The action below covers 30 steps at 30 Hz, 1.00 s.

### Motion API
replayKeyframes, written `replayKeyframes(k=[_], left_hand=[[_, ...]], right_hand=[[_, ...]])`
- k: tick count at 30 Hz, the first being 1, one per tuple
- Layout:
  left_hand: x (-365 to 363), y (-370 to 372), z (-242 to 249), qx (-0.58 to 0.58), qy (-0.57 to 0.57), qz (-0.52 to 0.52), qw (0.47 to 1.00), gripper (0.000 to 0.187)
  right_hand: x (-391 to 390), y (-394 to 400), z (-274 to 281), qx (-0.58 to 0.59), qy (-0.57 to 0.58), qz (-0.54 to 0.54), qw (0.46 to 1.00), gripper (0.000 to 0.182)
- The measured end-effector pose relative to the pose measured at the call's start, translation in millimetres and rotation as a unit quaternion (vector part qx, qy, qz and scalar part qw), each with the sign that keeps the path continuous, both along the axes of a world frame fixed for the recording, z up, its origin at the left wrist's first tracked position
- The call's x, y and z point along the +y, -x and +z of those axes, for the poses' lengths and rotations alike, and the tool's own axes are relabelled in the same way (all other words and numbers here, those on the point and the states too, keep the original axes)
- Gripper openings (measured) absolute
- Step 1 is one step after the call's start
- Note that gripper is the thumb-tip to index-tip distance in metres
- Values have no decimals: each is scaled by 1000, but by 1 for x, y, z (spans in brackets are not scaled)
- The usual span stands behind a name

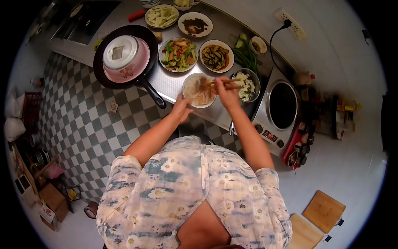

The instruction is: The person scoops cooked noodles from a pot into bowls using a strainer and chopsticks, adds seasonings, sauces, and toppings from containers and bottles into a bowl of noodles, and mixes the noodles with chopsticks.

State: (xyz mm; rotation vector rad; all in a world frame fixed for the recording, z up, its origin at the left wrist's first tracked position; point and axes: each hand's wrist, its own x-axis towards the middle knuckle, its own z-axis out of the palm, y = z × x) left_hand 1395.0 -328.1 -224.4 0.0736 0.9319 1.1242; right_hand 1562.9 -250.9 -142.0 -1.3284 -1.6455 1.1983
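Observation:
My left hand (181, 108) grips the near-left rim of a white bowl (185, 99) at the counter's front edge. Inside the bowl are pale slices (193, 88) in some liquid. My right hand (227, 93) is closed round wooden chopsticks (233, 84), whose tips reach into the bowl and look blurred. Just right of that hand stands a metal bowl (258, 92) holding white and green chopped pieces (246, 85). Behind the white bowl sit a plate of mixed vegetables (179, 54) and a plate of cooked dark-green slices (215, 57).
A black frying pan (98, 70) with a pink basin (143, 56) upside down in it overhangs the counter at left, handle toward me. An induction cooker (265, 120) stands at right. Farther back are a plate of pale strips (161, 16), a plate of dark paste (195, 25) and green peppers (246, 58).

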Motion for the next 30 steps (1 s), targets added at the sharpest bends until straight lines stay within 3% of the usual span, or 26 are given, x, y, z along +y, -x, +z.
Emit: replayKeyframes(k=[1, 2, 5, 6, 10, 13, 14, 17, 20, 22, 25, 26, 30], left_hand=[[3, 1, 0, 3, 1, -6, 1000, 67], [3, 3, 1, 7, 4, -13, 1000, 68], [1, 9, 6, 25, 11, -32, 999, 68], [-1, 10, 9, 36, 11, -40, 998, 68], [-5, 12, 19, 88, 16, -46, 995, 68], [-8, 17, 19, 117, -15, -40, 992, 69], [-11, 18, 20, 127, -24, -32, 991, 70], [-20, 17, 17, 158, -52, -10, 986, 71], [-21, 17, 2, 196, -87, -7, 977, 72], [-17, 20, 1, 203, -90, -9, 975, 72], [-16, 20, 13, 174, -78, -5, 982, 71], [-16, 18, 17, 162, -67, -2, 984, 71], [-10, 18, 18, 141, -54, -8, 988, 72]], right_hand=[[-4, 10, -5, 1, -40, -2, 999, 22], [-9, 13, -7, -58, -152, 47, 985, 20], [-8, -3, 24, 0, 79, 53, 995, 20], [-5, -6, 42, -6, 94, 10, 996, 21], [-5, 12, 16, 30, -16, -45, 998, 21], [-17, 18, -1, -28, -84, 66, 994, 22], [-17, 12, 1, 8, 19, 44, 999, 21], [-6, 11, 49, -40, 39, 20, 998, 18], [-10, 20, -23, 13, -65, 45, 997, 18], [-11, 26, -11, -42, -135, 84, 986, 19], [-1, 19, 44, -8, 43, 48, 998, 18], [3, 24, 57, -29, 33, 51, 998, 19], [-8, 47, 5, -76, -101, 80, 989, 19]])
